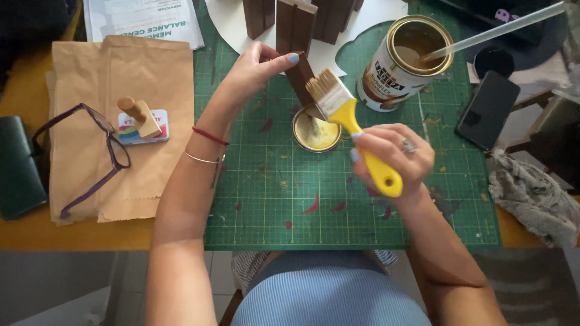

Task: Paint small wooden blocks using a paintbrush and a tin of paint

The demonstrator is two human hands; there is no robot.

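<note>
While my left hand pinches the brown wooden block upright over the green cutting mat | my right hand is closed round the yellow-handled paintbrush, bristles against the block | tin lid just below | open paint can near, stir stick inside.

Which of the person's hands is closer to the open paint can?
The right hand, holding the yellow-handled brush, lies below the open paint can. The left hand, pinching a brown wooden piece, is farther off to its left.
</note>
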